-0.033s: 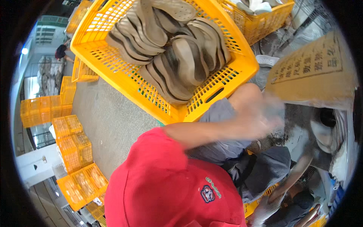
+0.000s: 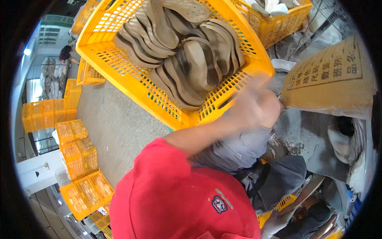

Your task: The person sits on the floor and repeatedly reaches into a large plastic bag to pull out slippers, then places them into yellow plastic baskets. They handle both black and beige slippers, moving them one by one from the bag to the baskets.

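Note:
My left hand (image 2: 254, 104) is smeared by motion at the near right corner of a large yellow plastic basket (image 2: 159, 116), beside my bent knee (image 2: 270, 108). The bare left forearm crosses over grey shorts from a red sleeve. Whether the fingers hold anything does not show. Many beige and dark foam shoe soles (image 2: 199, 65) stand packed on edge in rows inside the basket. One pale piece with small holes (image 2: 190, 11) lies at the far side. I cannot see my right hand.
A brown carton (image 2: 328, 79) stands at right above a grey machine-like surface (image 2: 306, 139). Another yellow basket (image 2: 274, 28) holds pale pieces behind. A white perforated shoe piece (image 2: 283, 65) lies between. Yellow crates (image 2: 79, 155) line the left; another person's arm (image 2: 304, 195) shows lower right.
My left hand has swung left and away from the grey surface, toward the basket's near right corner. The other person's arm at lower right has shifted down.

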The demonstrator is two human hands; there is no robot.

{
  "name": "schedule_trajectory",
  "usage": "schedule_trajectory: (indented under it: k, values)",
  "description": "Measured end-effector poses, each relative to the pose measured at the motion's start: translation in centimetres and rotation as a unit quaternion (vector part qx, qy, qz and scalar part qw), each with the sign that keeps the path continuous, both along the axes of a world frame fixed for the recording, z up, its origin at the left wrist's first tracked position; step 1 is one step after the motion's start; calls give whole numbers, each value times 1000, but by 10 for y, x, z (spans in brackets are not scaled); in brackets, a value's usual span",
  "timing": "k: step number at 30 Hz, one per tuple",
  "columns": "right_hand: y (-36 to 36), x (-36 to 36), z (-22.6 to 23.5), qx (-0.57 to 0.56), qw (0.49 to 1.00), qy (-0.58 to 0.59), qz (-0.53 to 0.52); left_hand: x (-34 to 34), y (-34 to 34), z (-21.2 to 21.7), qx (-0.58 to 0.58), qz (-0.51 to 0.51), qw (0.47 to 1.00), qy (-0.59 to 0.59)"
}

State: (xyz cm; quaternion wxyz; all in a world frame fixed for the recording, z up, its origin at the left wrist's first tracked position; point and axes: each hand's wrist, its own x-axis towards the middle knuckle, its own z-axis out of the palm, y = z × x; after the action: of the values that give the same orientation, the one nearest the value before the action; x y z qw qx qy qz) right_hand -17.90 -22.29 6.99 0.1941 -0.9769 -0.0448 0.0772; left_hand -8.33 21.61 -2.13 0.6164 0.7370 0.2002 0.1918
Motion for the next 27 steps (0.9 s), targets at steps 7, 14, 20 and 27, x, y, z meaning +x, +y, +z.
schedule_trajectory:
  k: [7, 14, 20, 27]
  values:
    - [-33, -31, -28, 46, 993, 58, -87, -85, 266, -51, 162, 351, 868, 311]
    - [59, 23, 7, 333, 931, 149, -1, -93, 16, 127, -323, 189, 921, -110]
    - [85, 13, 49, 363, 917, 16, -164, -3, -201, 42, -710, -143, 671, 159]
    - [68, 68, 59, 300, 895, -282, -173, 123, -288, 54, -720, -205, 652, 119]
